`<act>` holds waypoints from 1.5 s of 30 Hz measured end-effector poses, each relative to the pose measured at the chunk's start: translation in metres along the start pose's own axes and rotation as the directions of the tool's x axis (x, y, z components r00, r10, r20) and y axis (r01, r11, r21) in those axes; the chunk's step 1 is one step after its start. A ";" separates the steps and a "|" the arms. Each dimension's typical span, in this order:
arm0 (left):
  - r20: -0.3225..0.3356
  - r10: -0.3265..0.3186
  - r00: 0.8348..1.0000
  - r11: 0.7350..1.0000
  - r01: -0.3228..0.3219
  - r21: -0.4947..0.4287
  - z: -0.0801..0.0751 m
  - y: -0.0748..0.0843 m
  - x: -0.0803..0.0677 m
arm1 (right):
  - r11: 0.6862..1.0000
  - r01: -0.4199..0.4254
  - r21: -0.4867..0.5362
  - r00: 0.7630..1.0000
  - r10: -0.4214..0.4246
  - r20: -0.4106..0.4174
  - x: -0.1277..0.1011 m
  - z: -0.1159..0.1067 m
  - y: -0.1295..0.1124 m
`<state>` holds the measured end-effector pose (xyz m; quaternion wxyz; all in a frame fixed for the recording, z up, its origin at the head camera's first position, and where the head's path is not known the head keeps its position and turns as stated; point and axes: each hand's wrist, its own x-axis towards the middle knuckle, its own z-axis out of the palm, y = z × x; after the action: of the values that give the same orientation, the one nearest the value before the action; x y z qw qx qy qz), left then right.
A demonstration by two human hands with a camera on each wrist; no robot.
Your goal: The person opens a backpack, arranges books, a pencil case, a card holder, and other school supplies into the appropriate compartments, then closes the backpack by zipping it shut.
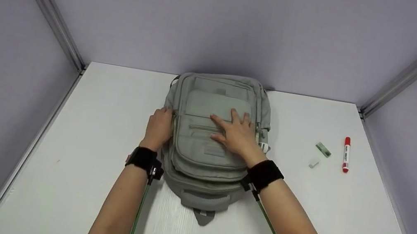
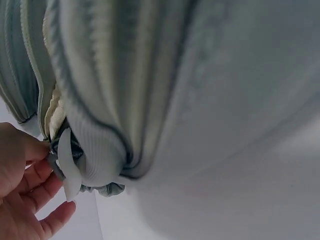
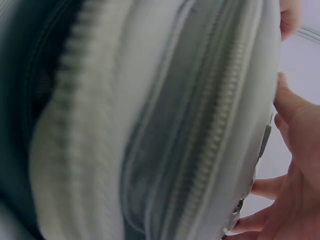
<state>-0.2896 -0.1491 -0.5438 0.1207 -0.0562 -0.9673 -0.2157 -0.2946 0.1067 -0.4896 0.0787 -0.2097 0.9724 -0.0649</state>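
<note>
A grey-green fabric backpack with several zipped pockets [image 1: 212, 134] lies flat on the white table [image 1: 77, 180], front side up, near the middle of the table and close to the lilac back wall [image 1: 223, 23]. Its carry handle points toward 6 o'clock, to the person.

The left hand [image 1: 158, 126] rests at the 9 o'clock side of the backpack. In the left wrist view its fingers [image 2: 42, 192] are lightly curled, and the thumb with the first finger pinches a small pale zipper pull tab [image 2: 67, 167] at the edge of the bag. The other fingers lie close together below the tab.

The right hand [image 1: 235, 134] lies flat on top of the front pocket, palm down. Its fingers are straight and a little spread, pointing toward 11 o'clock, and they press on the fabric. In the right wrist view the fingers [image 3: 292, 117] touch the pocket beside a long zipper line [image 3: 215, 145].

Both wrists carry black bands, each with a green cable.

At 3 o'clock from the backpack, well apart from it, lie a red and white marker pen [image 1: 346, 154], a small green oblong piece [image 1: 323, 149] and a small white block [image 1: 313, 163]. The green piece and the white block are near each other, and the marker is just beside them to the right.
</note>
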 end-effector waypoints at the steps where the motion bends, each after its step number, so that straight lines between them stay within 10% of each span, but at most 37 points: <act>1: -0.004 -0.006 1.000 1.000 0.006 0.006 0.000 0.000 0.000 | 1.000 0.000 -0.007 1.000 0.000 -0.001 0.000 0.001 0.000; 28: -0.061 0.002 0.998 0.998 0.002 0.059 0.001 0.000 -0.008 | 0.997 -0.008 -0.076 0.999 0.011 0.045 0.003 0.000 -0.001; 45: -0.002 -0.063 0.998 0.995 0.062 -0.084 -0.006 0.004 -0.020 | 0.993 -0.017 -0.113 0.999 0.020 0.027 0.003 0.002 -0.004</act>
<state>-0.2683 -0.1495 -0.5420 0.1139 -0.0303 -0.9584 -0.2598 -0.2955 0.1013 -0.4916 0.0810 -0.2058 0.9752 -0.0062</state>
